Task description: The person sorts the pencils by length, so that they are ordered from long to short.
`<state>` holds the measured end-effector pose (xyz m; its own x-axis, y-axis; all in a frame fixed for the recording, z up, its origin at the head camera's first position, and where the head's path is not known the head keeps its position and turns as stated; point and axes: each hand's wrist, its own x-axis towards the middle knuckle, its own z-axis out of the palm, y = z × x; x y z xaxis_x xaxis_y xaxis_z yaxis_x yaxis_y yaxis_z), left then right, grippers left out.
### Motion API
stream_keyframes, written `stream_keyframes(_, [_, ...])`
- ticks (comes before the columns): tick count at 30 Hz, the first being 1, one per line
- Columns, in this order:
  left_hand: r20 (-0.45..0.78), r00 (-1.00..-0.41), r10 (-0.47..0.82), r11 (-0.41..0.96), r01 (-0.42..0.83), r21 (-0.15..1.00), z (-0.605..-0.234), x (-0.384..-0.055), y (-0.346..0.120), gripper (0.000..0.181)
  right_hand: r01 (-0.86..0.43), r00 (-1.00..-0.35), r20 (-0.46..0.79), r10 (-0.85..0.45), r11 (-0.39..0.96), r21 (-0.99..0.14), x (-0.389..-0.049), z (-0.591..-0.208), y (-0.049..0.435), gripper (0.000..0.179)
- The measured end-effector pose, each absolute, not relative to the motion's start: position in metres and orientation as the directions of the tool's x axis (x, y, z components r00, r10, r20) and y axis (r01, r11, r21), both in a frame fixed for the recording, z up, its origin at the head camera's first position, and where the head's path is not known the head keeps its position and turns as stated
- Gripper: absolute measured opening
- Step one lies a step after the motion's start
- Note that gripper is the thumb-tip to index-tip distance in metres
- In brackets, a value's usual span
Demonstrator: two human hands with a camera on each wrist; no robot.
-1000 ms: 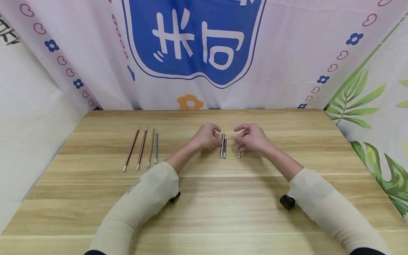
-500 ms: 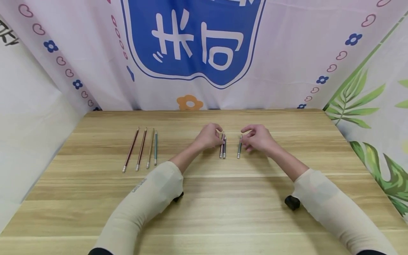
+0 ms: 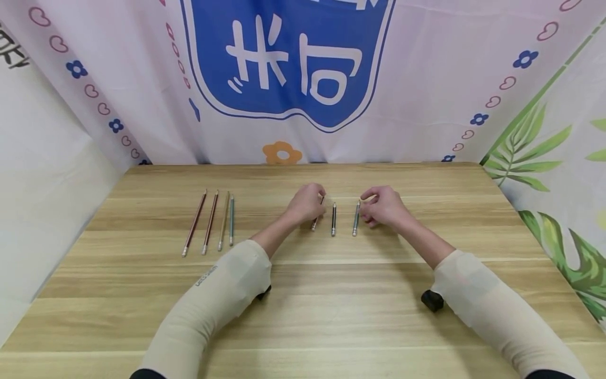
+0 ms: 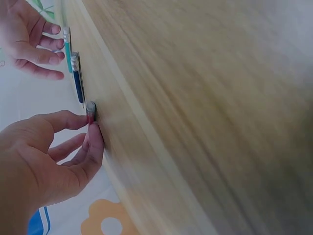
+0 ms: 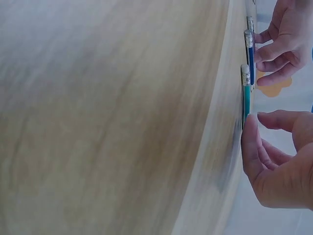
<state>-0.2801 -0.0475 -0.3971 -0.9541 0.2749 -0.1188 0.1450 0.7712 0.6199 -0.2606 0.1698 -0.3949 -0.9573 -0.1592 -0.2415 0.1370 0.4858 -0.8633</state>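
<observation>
Nearest you, the wood-grain worktop (image 3: 331,305) runs up to four pencils on your left, eraser ends towards you: two maroon pencils (image 3: 195,222), a tan pencil (image 3: 223,223) and a blue-green pencil (image 3: 231,221). Slightly farther on are three shorter ones. Your left hand (image 3: 305,203) pinches the red pencil (image 4: 91,116) along its barrel, slanted; whether it touches the wood you cannot tell. The navy pencil (image 3: 333,220) lies loose between your hands. Your right hand (image 3: 384,205) grips nothing, its fingers relaxed just beside the teal pencil (image 3: 356,220); you cannot tell whether they touch it. Expect each pencil to be light and stiff, with a smooth barrel that may roll or twist in a loose pinch, so take hold at the middle, thumb and finger on opposite sides. Spare the sharpened tips, pointing away from you and probably the most fragile part. Beyond hangs the printed curtain (image 3: 407,137).
</observation>
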Motion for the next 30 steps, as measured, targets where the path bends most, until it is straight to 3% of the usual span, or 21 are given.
stream_keyframes(14, [-0.145,-0.970,0.194,0.832,0.084,0.548,-0.393,-0.280,-0.066,0.042,0.170,-0.958,-0.265,-0.108,0.531,-0.830,-0.263,-0.395,0.164,0.046])
stream_keyframes(30, [-0.134,-0.978,0.157,0.863,0.070,0.501,-0.388,-0.277,-0.085,0.024,0.119,-0.970,-0.220,-0.104,0.587,-0.801,-0.268,-0.399,0.159,0.048])
